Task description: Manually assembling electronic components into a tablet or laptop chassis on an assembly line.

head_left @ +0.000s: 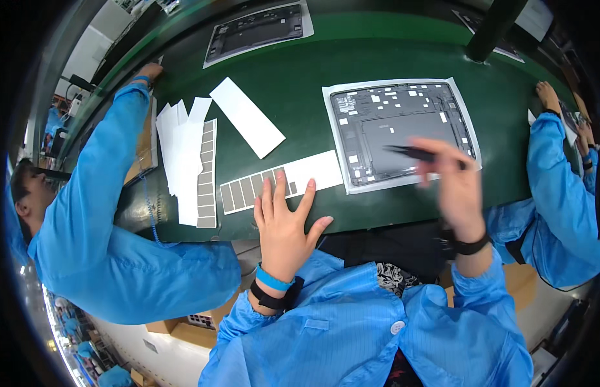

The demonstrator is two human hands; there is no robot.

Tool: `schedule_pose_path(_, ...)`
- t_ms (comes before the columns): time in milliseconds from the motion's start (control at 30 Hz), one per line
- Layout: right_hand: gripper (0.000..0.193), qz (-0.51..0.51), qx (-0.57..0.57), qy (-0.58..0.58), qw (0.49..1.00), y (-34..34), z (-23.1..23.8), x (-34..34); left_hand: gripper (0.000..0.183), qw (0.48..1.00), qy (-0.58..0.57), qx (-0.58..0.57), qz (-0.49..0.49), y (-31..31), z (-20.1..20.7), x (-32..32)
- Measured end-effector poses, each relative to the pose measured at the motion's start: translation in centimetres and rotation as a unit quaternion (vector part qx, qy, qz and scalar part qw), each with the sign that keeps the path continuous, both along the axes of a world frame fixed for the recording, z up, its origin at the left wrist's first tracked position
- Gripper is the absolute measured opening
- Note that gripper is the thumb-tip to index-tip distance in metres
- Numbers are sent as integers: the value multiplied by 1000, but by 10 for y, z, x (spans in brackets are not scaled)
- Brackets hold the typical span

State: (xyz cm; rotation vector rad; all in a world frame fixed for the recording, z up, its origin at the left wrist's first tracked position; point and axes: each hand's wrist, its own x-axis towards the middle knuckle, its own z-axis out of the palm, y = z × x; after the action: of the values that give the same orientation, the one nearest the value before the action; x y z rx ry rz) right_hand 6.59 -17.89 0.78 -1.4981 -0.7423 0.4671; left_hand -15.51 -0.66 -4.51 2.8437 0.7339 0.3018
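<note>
My left hand (284, 226) lies with fingers spread on a white backing strip (322, 168) that carries grey rectangular stickers. Bare white backing shows on the strip's right part, beside a small grey piece. Dark tweezers (413, 153), somewhat blurred, are gripped in my right hand (458, 190), over the lower right of a tablet-like device's dark inner housing (393, 135). Small white patches dot that housing, which rests on a white sheet (330, 122). The tweezers' tips point left; whether they hold anything cannot be made out.
Left on the green table (300, 84) are a pile of white strips (183, 148), a sticker strip (207, 180) and a loose white strip (248, 119). Another housing (258, 32) lies at the back. A dark post (497, 29) stands back right. Co-workers' sleeves (96, 161) flank me.
</note>
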Motion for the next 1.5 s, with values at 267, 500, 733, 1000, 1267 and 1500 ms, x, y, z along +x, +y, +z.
schedule_pose_path(267, 18, 110, -126, -9, 986, 110, -31, -51, 64, 999, -15, -28, 1, 2, 4, 0)
schedule_pose_path(500, 17, 121, -135, -28, 983, 117, -30, -59, 62, 999, -10, -39, 10, 3, 1, 2)
schedule_pose_path(733, 29, -2, 16, 100, 995, 101, -13, -35, 61, 997, -9, -74, 36, 1, 10, 10)
schedule_pose_path(1000, 27, 15, -9, 66, 998, 85, -31, 60, 53, 992, -120, -42, -20, -5, 40, 86)
schedule_pose_path(1267, 27, 30, -43, 67, 996, 93, -36, 53, 64, 997, -71, -17, -22, -7, 12, 100)
schedule_pose_path(1500, 21, 58, -47, 60, 995, 95, -35, 54, 62, 997, -74, -6, -29, -4, 14, 101)
